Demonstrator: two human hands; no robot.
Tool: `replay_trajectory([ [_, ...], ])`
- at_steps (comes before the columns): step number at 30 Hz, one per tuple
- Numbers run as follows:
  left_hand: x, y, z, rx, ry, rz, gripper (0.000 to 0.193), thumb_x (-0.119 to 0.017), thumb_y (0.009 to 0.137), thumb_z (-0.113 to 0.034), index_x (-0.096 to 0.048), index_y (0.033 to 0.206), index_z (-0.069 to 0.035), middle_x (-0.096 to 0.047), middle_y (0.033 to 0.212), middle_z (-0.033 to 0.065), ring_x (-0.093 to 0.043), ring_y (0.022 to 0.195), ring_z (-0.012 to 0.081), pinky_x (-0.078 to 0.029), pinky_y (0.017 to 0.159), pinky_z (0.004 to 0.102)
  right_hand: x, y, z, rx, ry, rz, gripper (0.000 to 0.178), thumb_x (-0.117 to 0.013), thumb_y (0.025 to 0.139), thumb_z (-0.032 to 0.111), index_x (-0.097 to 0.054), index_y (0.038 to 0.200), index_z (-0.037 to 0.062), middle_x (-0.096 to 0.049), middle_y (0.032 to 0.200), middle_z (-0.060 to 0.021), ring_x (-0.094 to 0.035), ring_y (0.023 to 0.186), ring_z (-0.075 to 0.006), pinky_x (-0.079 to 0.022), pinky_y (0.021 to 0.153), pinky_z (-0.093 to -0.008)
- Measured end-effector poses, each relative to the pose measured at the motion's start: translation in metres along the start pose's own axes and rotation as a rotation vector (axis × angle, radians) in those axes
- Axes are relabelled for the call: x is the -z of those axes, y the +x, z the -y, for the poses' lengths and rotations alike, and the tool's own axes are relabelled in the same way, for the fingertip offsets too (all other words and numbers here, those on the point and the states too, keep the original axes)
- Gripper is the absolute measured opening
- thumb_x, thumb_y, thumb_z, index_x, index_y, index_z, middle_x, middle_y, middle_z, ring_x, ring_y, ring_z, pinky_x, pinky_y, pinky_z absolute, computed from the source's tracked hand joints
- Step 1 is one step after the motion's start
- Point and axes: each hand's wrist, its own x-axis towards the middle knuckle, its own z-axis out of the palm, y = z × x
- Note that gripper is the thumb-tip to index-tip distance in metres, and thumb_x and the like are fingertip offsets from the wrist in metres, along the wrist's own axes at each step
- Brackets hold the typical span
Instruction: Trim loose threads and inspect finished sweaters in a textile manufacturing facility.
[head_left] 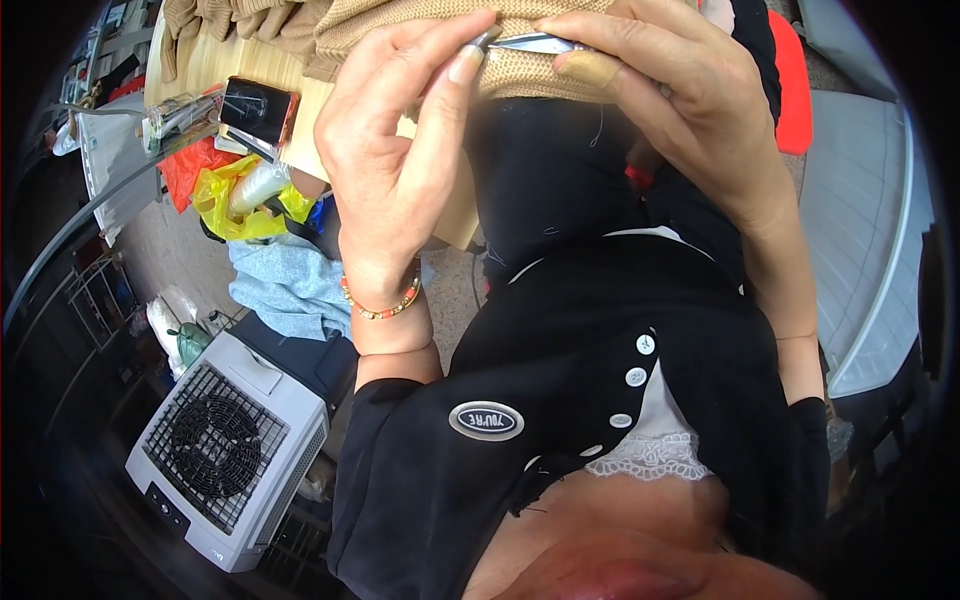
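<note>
My left hand (400, 150) is closed in a pinch at the top, thumb against forefinger, around something small and grey that I cannot make out. Facing it, my right hand (690, 90) grips a small silver pointed metal tool (535, 43), whose tip points left and reaches close to the left fingertips. A tan covering (590, 68) wraps the right thumb's end. Directly behind and below the fingers lies a tan ribbed knit piece (540, 82), over my lap and the table edge. Whether the tool touches the knit cannot be made out.
More tan knitwear (270, 18) lies on the wooden table (215, 60) at the far left, near a dark phone-like device (258, 110). Below hang yellow bags (225, 205) and light blue cloth (285, 285). A grey fan unit (235, 440) stands left; a red stool (790, 85), right.
</note>
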Motion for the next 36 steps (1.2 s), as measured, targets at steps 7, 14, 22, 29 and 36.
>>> replay_trajectory([
  [7,0.008,-0.025,0.036,0.03,-0.02,-0.229,0.023,-0.06,0.088,0.006,-0.073,0.107,-0.001,-0.066,0.108,0.01,-0.062,0.103,0.0193,-0.049,0.091,0.0308,0.028,0.057,0.064,-1.053,-0.238,0.555,0.031,-0.076,0.085,0.007,-0.069,0.114,-0.0003,-0.064,0.081,-0.0044,-0.059,0.071,-0.0084,-0.046,0.061,-0.0246],
  [14,0.003,-0.037,0.055,0.051,0.309,-0.071,0.037,-0.067,0.077,-0.001,-0.062,0.114,-0.005,-0.059,0.116,0.0147,-0.058,0.113,0.0326,-0.045,0.099,0.0384,0.038,0.021,0.049,-1.049,-0.183,0.518,0.037,-0.078,0.08,-0.001,-0.065,0.114,0.0007,-0.067,0.093,0.0013,-0.058,0.084,-0.0021,-0.045,0.072,-0.0171],
  [22,0.012,-0.035,0.041,0.082,-0.035,-0.328,0.033,-0.062,0.081,0.009,-0.062,0.113,-0.001,-0.066,0.104,0.0055,-0.066,0.097,0.0134,-0.052,0.089,0.0271,0.053,0.014,0.043,-1.033,-0.086,0.588,0.013,-0.063,0.083,-0.004,-0.063,0.095,0.0001,-0.055,0.076,0.0058,-0.047,0.068,0.0,-0.037,0.058,-0.018],
  [29,0.0,-0.038,-0.009,-0.126,-0.067,-0.356,0.05,-0.063,0.071,0.013,-0.059,0.12,0.0,-0.065,0.105,0.0096,-0.065,0.094,0.0161,-0.052,0.087,0.0277,0.094,0.017,0.049,-1.108,0.096,0.54,0.018,-0.055,0.086,-0.009,-0.06,0.102,-0.0017,-0.061,0.082,0.0023,-0.06,0.079,-0.0034,-0.048,0.069,-0.018],
  [36,-0.031,-0.068,-0.013,-0.235,0.321,-0.05,0.033,-0.08,0.068,-0.001,-0.073,0.099,-0.01,-0.06,0.099,0.0079,-0.06,0.086,0.0247,-0.049,0.073,0.0314,0.179,-0.005,0.043,-1.19,-0.109,0.588,0.013,-0.058,0.093,-0.006,-0.059,0.105,-0.0045,-0.064,0.098,-0.0055,-0.063,0.096,-0.0112,-0.048,0.089,-0.0236],
])
